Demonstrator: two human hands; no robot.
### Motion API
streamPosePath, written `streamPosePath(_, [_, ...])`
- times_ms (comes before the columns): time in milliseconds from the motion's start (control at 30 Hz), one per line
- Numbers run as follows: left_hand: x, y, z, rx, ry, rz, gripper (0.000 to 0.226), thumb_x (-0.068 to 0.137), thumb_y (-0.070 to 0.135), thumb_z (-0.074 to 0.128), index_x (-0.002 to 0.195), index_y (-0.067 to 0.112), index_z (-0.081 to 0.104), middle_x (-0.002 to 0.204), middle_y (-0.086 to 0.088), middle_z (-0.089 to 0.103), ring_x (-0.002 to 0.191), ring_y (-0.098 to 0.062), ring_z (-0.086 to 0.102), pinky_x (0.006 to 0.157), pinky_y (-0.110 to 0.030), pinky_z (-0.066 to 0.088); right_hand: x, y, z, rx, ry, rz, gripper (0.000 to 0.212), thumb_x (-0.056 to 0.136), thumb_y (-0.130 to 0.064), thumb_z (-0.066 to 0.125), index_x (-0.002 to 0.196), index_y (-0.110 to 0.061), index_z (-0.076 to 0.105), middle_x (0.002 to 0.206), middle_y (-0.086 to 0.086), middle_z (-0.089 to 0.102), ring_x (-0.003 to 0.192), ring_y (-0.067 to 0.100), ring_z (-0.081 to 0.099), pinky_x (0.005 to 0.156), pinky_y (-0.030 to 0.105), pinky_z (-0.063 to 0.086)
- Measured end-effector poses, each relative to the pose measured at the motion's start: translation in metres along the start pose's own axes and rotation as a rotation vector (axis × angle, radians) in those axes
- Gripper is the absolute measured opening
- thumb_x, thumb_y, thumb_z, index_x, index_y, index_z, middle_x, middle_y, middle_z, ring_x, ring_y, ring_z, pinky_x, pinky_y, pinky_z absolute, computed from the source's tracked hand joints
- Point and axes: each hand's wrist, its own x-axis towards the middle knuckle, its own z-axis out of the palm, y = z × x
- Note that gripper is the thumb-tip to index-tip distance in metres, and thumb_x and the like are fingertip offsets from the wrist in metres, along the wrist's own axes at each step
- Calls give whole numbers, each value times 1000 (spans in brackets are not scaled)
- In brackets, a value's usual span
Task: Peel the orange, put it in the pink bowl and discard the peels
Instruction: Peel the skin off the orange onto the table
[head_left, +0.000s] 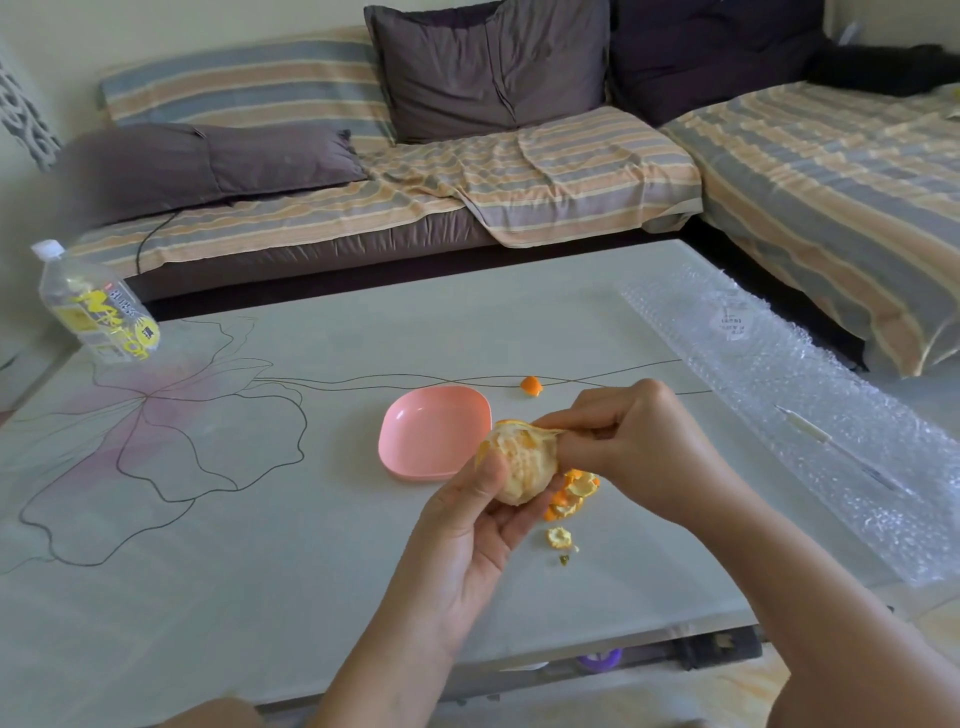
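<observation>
A mostly peeled orange (519, 462) is held above the table, just right of the pink bowl (434, 431), which lies empty. My left hand (467, 530) grips the orange from below, thumb on its left side. My right hand (623, 441) pinches a strip of peel and pith at the fruit's top right. Torn peels (574, 493) lie on the table under my hands, a curled piece (559, 538) nearer me, and a small piece (531, 385) behind the bowl.
A plastic water bottle (96, 306) stands at the table's far left corner. A sheet of bubble wrap (810, 405) covers the table's right side, with a thin stick on it. A striped sofa with dark pillows runs behind the table (260, 519).
</observation>
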Motion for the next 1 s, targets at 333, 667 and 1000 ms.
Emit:
streamPosePath(333, [10,-1,-2,-34,106,-38,64,37,23,95,94,0,73,107,-24,68,89,-36,70,61,-28,58,-1,11,13,-132,89,138,26,75,-6,61,85,-25,77,59,-3,67,54,6,55,47,12,40])
streamPosePath(667, [7,-9,0,249,222,120,35,60,14,71,93,3,66,77,-8,72,65,-19,70,55,-18,54,-3,2,12,-196,9,-1,25,77,-9,60,79,-29,75,74,4,69,67,17,57,59,28,44])
streamPosePath(1000, [5,11,-7,109,97,-108,63,22,31,97,77,8,77,80,-16,68,46,-13,60,38,-17,48,3,-1,-28,-93,-126,-61,31,72,-4,66,71,-34,77,71,3,68,69,36,56,56,36,44])
